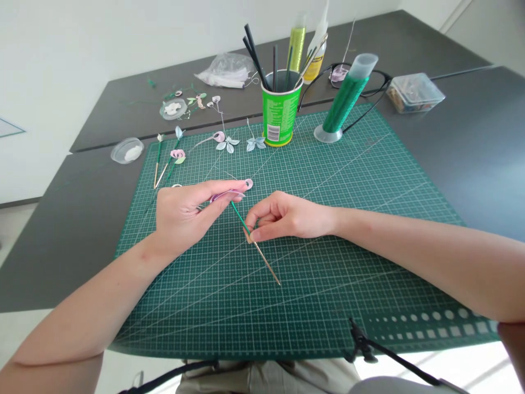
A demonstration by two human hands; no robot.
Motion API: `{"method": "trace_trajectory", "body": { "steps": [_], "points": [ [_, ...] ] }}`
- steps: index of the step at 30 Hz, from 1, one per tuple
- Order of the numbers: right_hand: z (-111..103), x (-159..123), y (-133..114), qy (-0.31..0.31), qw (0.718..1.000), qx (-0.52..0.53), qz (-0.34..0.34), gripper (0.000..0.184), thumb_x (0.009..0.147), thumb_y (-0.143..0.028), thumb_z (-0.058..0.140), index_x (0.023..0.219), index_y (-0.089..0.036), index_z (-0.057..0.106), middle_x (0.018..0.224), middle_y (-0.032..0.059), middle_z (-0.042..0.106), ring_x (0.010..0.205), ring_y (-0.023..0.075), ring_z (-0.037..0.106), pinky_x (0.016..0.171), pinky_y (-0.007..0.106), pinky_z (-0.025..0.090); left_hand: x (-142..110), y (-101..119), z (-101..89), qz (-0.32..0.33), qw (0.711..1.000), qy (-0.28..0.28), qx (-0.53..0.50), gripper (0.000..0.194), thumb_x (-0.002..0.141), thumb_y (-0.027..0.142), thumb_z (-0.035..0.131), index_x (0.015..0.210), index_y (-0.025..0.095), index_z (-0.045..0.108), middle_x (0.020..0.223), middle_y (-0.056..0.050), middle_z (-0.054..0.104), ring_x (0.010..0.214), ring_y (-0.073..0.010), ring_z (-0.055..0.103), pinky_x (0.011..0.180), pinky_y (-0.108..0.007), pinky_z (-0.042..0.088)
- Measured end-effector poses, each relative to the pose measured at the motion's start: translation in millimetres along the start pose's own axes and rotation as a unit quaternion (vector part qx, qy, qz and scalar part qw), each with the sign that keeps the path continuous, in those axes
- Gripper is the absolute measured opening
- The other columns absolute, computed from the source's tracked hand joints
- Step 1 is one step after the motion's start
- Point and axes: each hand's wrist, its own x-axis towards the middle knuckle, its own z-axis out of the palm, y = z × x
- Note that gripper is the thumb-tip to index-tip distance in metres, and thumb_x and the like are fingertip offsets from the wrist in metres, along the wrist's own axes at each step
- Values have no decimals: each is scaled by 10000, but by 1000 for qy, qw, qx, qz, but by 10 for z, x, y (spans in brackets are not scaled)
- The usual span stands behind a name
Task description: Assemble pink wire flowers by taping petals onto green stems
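My left hand (184,213) is closed on the pink flower head (230,192) of a small craft flower, held just above the green cutting mat (328,230). Its thin stick stem (256,244), green near the flower and bare wood at the tip, slants down to the right. My right hand (283,217) pinches that stem near its middle, thumb and forefinger pressed together. Both hands hover over the centre of the mat.
A green cup (279,109) full of dark sticks stands at the mat's far edge, beside a spool of green wire (344,98). Finished flowers (172,156) and loose petals (241,143) lie far left. Glue bottle (316,54), glasses (361,76), clear box (414,92) behind.
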Motion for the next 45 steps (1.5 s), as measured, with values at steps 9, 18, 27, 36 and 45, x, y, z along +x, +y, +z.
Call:
{"method": "trace_trajectory", "body": {
  "steps": [9,18,27,36,45],
  "points": [
    [-15,-15,14,4,1000,12,-6,179,917,-273,747,893,-102,701,483,-141,357,451,35,228,484,272,153,36,-18,10,-176,951,-80,-242,607,877,336,880,1451,259,697,1015,-57,861,967,-271,839,860,-364,700],
    [-13,-2,25,10,999,24,-18,136,906,-220,761,861,-110,693,499,-134,394,469,28,257,494,265,163,66,-26,38,-217,925,-95,-296,287,965,317,798,1242,249,826,994,-48,869,812,-186,837,821,-285,693],
    [-22,-13,29,15,999,31,-10,150,919,-228,753,866,-98,701,479,-137,375,444,16,234,453,237,149,43,-70,85,-235,913,-86,-323,296,930,359,828,1206,253,837,1157,-76,849,973,-244,836,874,-346,697],
    [-20,5,45,25,996,83,-2,184,887,-265,782,865,-128,662,504,-122,445,441,28,234,436,244,134,77,-98,124,-313,857,-98,-397,93,868,333,871,918,254,880,1127,-66,854,1043,-267,826,802,-334,716],
    [-10,0,30,25,998,54,-18,177,892,-228,771,826,-118,649,494,-138,377,449,21,233,450,238,152,55,-106,164,-335,857,-109,-375,254,850,450,874,990,238,877,1135,-98,851,974,-286,835,816,-396,719]
  ]
}}
